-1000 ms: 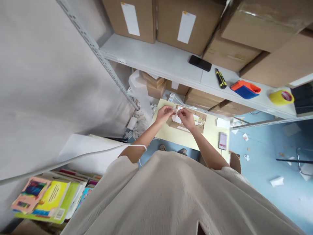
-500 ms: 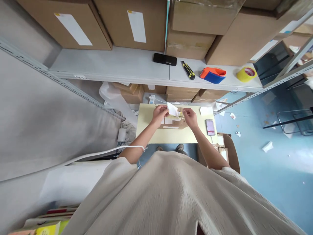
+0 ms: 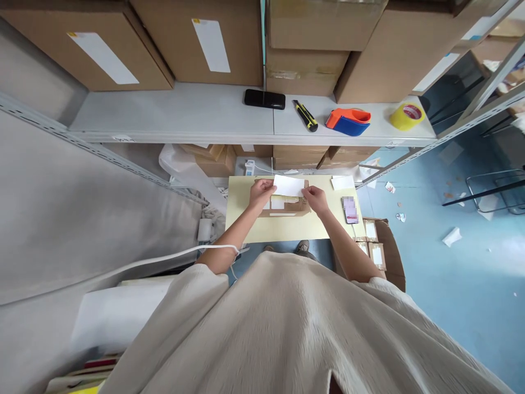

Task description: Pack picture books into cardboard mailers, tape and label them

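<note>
A blank white label (image 3: pixel 289 185) is stretched flat between my two hands. My left hand (image 3: pixel 261 194) pinches its left end, and my right hand (image 3: pixel 315 199) pinches its right end. Just beneath it lies a cardboard box (image 3: pixel 301 208) with white labels and tape on it; the raised label hides part of its top. Whether the label touches the box I cannot tell. Box and hands are over a pale yellow table (image 3: pixel 241 224).
A phone (image 3: pixel 350 210) and a white paper (image 3: pixel 342 182) lie on the table's right side. The shelf above holds a black case (image 3: pixel 264 99), a utility knife (image 3: pixel 305 115), a tape dispenser (image 3: pixel 348 121) and yellow tape (image 3: pixel 407 116). A white cable (image 3: pixel 164 255) crosses my left arm.
My right hand has taken hold of the label's free end. The label, tilted and hanging from my left hand before, is now spread level above the box.
</note>
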A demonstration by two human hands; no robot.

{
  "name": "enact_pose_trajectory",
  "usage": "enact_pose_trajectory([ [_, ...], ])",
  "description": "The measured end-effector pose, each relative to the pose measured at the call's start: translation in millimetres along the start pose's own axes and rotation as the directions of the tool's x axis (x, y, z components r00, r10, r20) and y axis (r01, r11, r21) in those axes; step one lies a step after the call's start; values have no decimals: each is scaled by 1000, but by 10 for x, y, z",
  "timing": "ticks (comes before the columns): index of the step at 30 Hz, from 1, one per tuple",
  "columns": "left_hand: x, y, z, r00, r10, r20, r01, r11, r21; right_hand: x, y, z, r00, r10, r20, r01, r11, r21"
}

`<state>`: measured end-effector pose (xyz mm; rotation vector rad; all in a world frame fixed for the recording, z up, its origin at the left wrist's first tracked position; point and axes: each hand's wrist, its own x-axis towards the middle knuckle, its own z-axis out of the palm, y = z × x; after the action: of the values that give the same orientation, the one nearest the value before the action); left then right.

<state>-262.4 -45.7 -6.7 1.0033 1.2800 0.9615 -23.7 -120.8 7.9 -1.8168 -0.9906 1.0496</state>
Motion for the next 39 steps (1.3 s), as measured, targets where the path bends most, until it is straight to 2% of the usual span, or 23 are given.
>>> enact_pose_trajectory([
  [7,23,-369,-104,998,53,-42,-40,966,254,11,100,162,999,-40,7,40,960,-278],
  [12,3,-525,-103,995,93,-19,-81,936,344,55,217,255,999,-50,16,51,860,-508],
  [16,25,-594,-87,995,101,-14,-86,907,411,80,263,293,999,-26,20,33,782,-622],
  [23,-16,-637,-72,987,138,88,-163,781,603,109,327,347,999,-25,41,47,685,-727],
  [26,-56,-619,-78,972,181,150,-234,677,698,108,355,354,997,-48,56,74,642,-763],
  [29,-87,-582,-107,944,231,235,-325,536,779,88,357,350,990,-108,88,135,585,-800],
  [31,-100,-563,-141,909,254,330,-414,472,778,64,354,355,974,-174,147,220,555,-802],
  [33,-110,-563,-179,849,266,457,-529,436,728,33,366,375,936,-251,247,346,527,-776],
  [36,-129,-608,-236,754,246,609,-651,402,645,-15,438,423,851,-314,421,524,460,-717],
  [39,-145,-684,-280,722,192,665,-681,371,632,-42,553,472,812,-288,508,584,409,-701],
])
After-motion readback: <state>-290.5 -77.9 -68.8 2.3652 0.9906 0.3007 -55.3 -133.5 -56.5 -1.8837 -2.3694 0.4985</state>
